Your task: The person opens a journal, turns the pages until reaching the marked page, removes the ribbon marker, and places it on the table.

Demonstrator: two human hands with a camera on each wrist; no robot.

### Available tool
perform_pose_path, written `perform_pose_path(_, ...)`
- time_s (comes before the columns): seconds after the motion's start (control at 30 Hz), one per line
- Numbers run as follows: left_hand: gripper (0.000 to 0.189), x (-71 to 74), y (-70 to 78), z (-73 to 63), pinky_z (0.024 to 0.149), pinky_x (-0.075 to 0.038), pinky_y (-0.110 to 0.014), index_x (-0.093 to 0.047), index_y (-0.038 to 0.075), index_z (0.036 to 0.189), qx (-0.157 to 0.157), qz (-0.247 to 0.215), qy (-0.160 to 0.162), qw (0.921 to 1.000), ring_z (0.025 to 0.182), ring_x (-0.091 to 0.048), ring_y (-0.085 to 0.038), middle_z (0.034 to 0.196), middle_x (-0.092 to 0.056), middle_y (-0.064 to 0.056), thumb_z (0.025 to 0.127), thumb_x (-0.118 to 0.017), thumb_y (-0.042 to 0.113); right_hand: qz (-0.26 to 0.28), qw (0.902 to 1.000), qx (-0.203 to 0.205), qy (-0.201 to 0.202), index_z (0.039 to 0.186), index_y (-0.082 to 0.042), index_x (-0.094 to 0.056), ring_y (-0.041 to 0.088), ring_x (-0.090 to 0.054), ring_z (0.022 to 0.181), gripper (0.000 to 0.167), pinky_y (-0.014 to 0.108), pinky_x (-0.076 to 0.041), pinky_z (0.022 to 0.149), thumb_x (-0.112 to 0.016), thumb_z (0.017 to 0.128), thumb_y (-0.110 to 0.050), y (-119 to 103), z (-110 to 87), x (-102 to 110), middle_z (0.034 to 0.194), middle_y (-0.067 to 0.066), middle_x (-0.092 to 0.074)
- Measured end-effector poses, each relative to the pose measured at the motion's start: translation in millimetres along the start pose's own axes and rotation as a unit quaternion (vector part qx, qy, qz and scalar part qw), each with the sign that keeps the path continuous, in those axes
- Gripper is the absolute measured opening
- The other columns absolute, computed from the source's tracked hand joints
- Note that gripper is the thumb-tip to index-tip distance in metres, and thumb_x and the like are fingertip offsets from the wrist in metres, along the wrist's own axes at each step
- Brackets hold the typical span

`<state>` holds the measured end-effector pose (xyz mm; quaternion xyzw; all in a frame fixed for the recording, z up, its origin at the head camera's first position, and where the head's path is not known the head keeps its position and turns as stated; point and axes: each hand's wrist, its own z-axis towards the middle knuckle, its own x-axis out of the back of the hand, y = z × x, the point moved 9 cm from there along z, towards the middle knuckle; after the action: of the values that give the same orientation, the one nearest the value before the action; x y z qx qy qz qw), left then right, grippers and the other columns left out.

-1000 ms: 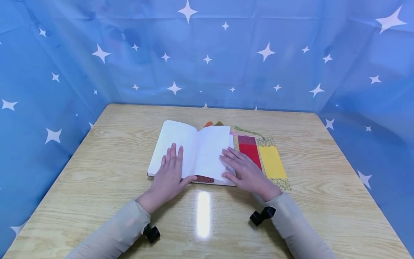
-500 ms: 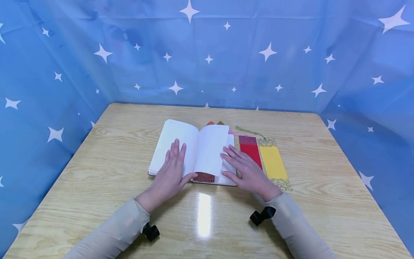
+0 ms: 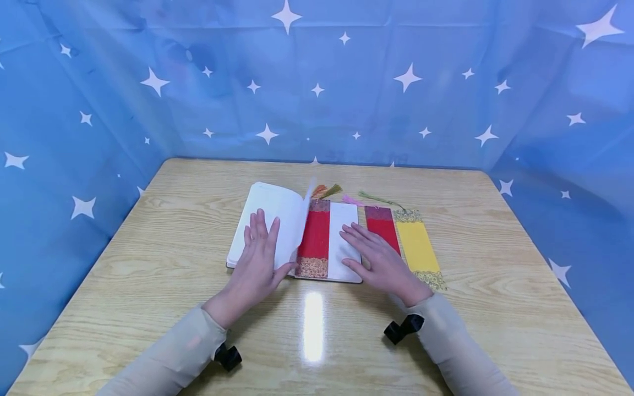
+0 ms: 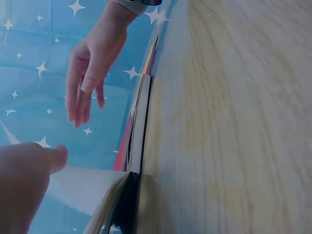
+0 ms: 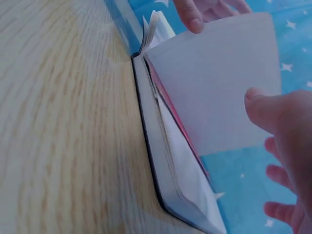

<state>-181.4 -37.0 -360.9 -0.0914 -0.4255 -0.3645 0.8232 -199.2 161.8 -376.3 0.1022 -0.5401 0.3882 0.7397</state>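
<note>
From where I'm standing, the open book lies at the middle of the counter, a red bookmark flat on its right-hand side near the spine, orange and olive tassels poking past the top edge. One page stands nearly upright between that bookmark and the left side. The left hand is over the left side, its grip loose, fingers stretched out, holding nothing; I can't tell whether it touches the paper. The right hand hovers over the book's right edge, fingers extended, holding nothing, and hides the lower end of a second red bookmark beside the book. Next comes a yellow bookmark with a green tassel. Blue starry cloth hangs behind.
</note>
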Motion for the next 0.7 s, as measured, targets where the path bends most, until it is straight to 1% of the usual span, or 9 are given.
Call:
perform_pose_path(0.13,0.116,9.0,0.7,1.6,0.105,-0.01,-0.061,0.002,-0.001,0.147,-0.006,0.016,0.038,0.9991,0.135,0.006,-0.049,0.148,0.021,-0.026,0.069,-0.082,0.02,0.021,0.9993,-0.029,-0.006,0.139,-0.011,-0.044,0.026,-0.038,0.13,0.064,0.048,-0.034,0.101,-0.07,0.083,-0.024,5,0.7,0,0.14,0.006,-0.045)
perform_pose_path(0.23,0.122,12.7,-2.3,1.1,0.102,-0.009,-0.065,0.001,-0.002,0.146,-0.001,0.041,0.06,0.9973,0.134,0.009,-0.05,0.148,0.023,-0.025,0.063,-0.086,0.02,0.031,0.9987,-0.04,-0.008,0.139,-0.013,-0.045,0.027,-0.042,0.126,0.062,0.048,-0.036,0.099,-0.07,0.083,-0.024,7,0.4,0,0.138,0.006,-0.048)
perform_pose_path(0.37,0.125,12.2,-10.4,-0.3,0.099,-0.003,-0.069,-0.003,-0.003,0.146,0.025,0.078,0.049,0.9955,0.132,0.011,-0.053,0.146,0.025,-0.027,0.059,-0.089,0.025,0.039,0.9978,-0.051,-0.015,0.137,-0.014,-0.048,0.028,-0.046,0.121,0.058,0.05,-0.039,0.096,-0.069,0.084,-0.025,8,1.1,-3,0.134,0.007,-0.051)
perform_pose_path(0.43,0.123,11.3,-14.2,-0.6,0.098,-0.001,-0.071,-0.007,-0.004,0.145,0.037,0.094,0.035,0.9943,0.132,0.012,-0.053,0.145,0.024,-0.03,0.058,-0.089,0.027,0.042,0.9974,-0.056,-0.018,0.136,-0.013,-0.049,0.028,-0.048,0.119,0.057,0.05,-0.04,0.094,-0.069,0.084,-0.025,9,1.8,-5,0.131,0.009,-0.054)
perform_pose_path(0.53,0.119,6.9,-20.4,-0.9,0.096,0.003,-0.072,-0.012,-0.004,0.145,0.054,0.102,-0.004,0.9933,0.131,0.015,-0.053,0.144,0.022,-0.033,0.059,-0.089,0.028,0.051,0.9964,-0.065,-0.02,0.136,-0.014,-0.05,0.027,-0.052,0.114,0.056,0.048,-0.044,0.091,-0.069,0.084,-0.025,10,3.0,-6,0.127,0.009,-0.056)
perform_pose_path(0.63,0.112,-1.7,-27.9,-1.4,0.095,0.006,-0.072,-0.015,-0.003,0.146,0.073,0.083,-0.066,0.9917,0.131,0.02,-0.05,0.146,0.018,-0.033,0.065,-0.085,0.029,0.068,0.9946,-0.076,-0.021,0.136,-0.014,-0.049,0.025,-0.054,0.111,0.055,0.046,-0.046,0.089,-0.069,0.085,-0.024,10,4.4,-6,0.127,0.008,-0.057)
perform_pose_path(0.7,0.105,-9.6,-33.5,-3.4,0.096,0.005,-0.071,-0.015,-0.002,0.146,0.089,0.064,-0.113,0.9875,0.131,0.022,-0.049,0.147,0.015,-0.032,0.071,-0.081,0.03,0.081,0.9931,-0.083,-0.02,0.136,-0.014,-0.049,0.024,-0.054,0.111,0.055,0.045,-0.047,0.088,-0.068,0.085,-0.023,11,5.5,-6,0.128,0.007,-0.056)
